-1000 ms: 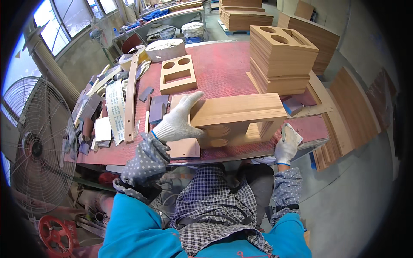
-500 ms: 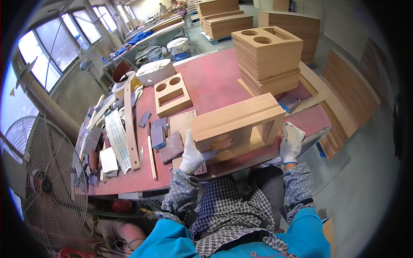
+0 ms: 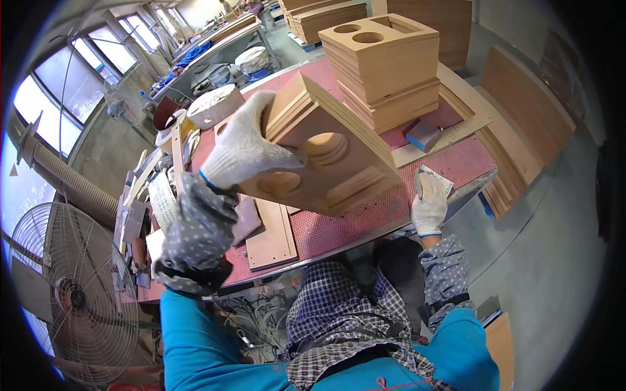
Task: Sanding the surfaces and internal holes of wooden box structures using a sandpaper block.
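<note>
Left hand (image 3: 244,146), gloved: thumb and fingers spread, gripping one end of a holed wooden block (image 3: 313,186), tilted beneath the thumb, presumably to keep its layers together. Right hand (image 3: 429,208), gloved: fingers pinching a pale folded sheet (image 3: 439,179). Beyond the fingers: stacked holed panels (image 3: 398,72), likely to save space.

Pale strip (image 3: 163,201): rows of print, too small to read.

The stacked wooden panels (image 3: 314,174), round-holed, lean tilted.
</note>
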### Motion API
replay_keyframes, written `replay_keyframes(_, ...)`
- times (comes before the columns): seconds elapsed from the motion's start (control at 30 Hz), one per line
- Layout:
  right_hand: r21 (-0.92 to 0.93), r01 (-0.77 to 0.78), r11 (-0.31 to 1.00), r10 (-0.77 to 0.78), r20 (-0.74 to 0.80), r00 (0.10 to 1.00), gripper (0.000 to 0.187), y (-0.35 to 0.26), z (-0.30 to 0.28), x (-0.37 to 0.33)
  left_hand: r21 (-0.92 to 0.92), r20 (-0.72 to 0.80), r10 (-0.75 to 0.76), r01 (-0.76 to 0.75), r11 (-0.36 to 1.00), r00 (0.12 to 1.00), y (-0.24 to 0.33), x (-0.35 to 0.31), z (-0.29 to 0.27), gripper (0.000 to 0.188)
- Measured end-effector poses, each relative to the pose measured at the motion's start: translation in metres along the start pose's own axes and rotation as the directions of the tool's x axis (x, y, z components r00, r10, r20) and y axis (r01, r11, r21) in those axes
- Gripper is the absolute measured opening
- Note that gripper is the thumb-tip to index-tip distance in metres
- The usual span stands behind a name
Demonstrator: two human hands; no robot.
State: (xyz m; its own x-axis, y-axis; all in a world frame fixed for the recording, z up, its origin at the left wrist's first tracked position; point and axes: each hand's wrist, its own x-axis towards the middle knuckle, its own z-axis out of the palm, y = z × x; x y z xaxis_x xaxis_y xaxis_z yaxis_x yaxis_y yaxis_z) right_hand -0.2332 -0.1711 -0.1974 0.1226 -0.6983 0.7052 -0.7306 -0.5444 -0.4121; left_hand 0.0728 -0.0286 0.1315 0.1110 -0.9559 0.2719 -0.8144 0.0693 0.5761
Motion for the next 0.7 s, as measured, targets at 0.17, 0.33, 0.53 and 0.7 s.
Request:
replay_keyframes(0.17,-0.01,0.041,0.999,-0.041,-0.033,0.999,0.033,-0.006,0.001,0.002,0.298,0.051,-0.046,0.029,0.954,0.998,0.012,0.032,-0.033,0.074)
replay_keyframes(0.33,0.006,0.011,1.0,-0.012,0.036,0.999,0.049,-0.004,-0.005,0.0,0.277,0.106,-0.059,0.027,0.96,0.993,-0.03,0.081,-0.043,0.079)
replay_keyframes(0.53,-0.1,0.005,0.995,-0.001,0.044,0.999,0.041,0.001,-0.021,-0.001,0.175,0.425,-0.143,0.074,0.982,0.894,-0.099,0.165,-0.009,0.07)
replay_keyframes(0.7,-0.099,0.083,0.992,-0.082,0.015,0.996,0.031,-0.004,-0.007,-0.001,0.224,0.509,-0.249,0.153,0.962,0.824,-0.139,0.214,-0.031,0.071)
